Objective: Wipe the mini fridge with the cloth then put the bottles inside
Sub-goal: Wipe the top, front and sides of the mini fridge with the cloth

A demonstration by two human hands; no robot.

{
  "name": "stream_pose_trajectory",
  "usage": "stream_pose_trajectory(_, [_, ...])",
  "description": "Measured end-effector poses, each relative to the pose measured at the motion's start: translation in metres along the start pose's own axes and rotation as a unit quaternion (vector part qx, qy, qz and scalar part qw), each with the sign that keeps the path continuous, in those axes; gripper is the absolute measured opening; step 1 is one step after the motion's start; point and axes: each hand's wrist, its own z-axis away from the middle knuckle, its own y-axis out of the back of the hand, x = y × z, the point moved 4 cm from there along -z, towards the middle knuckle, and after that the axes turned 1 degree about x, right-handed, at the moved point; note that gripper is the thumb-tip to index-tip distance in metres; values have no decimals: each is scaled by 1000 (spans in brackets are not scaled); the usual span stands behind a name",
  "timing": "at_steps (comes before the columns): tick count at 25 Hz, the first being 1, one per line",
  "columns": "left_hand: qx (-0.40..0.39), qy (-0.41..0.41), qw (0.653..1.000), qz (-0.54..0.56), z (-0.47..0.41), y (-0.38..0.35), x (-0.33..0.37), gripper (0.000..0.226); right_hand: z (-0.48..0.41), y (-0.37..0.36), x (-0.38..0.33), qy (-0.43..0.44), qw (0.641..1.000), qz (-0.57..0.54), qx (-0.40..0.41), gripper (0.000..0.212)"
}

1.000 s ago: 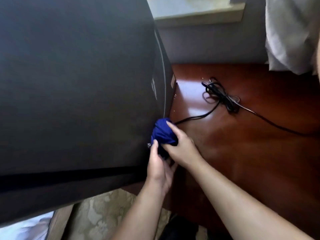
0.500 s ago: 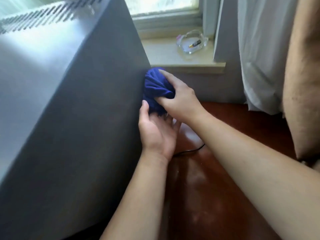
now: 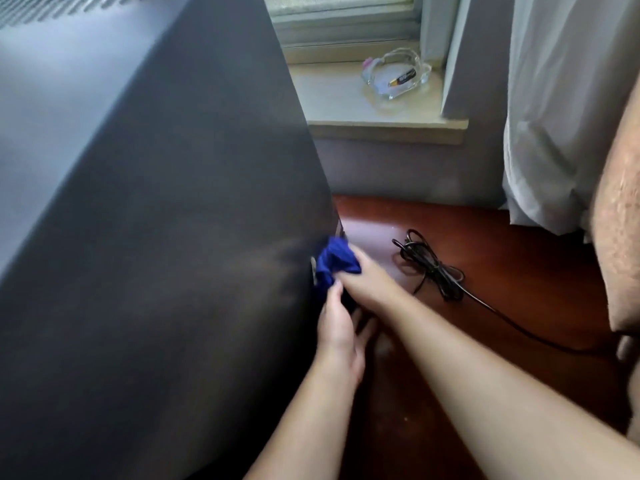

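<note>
Both hands (image 3: 369,284) outstretched, right gripping cloth (image 3: 335,261)

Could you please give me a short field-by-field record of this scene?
mini fridge: dark, at left
cloth: blue, bunched against the fridge's side edge
right hand: grips the cloth
left hand: just below, thumb touching the cloth
cable: black, bundled on the wooden surface
bottles: not in view
</note>
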Motion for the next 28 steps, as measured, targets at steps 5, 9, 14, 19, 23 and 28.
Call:
stream_pose_trajectory(5, [52, -10, 998, -25, 32, 51, -30, 21, 46, -22, 34, -44, 997, -53, -24, 64])
stream_pose_trajectory(9, [28, -47, 998, -43, 59, 58, -22, 26, 73, -18, 2, 17, 999, -38, -20, 69])
stream_pose_trajectory(14, [-43, -59, 997, 36, 65, 12, 15, 24, 39, 13, -50, 90, 994, -51, 43, 63])
stream_pose_trajectory(19, [-82, -90, 992, 29, 24, -32, 44, 26, -26, 32, -60, 56, 981, -157, 96, 38])
stream_pose_trajectory(23, [-74, -106, 991, -28, 0, -28, 37, 37, -59, 20, -18, -50, 970, -224, 85, 23])
stream_pose_trajectory(28, [6, -71, 988, -138, 1, 32, -11, 46, -35, -10, 35, -97, 957, -264, 69, 29])
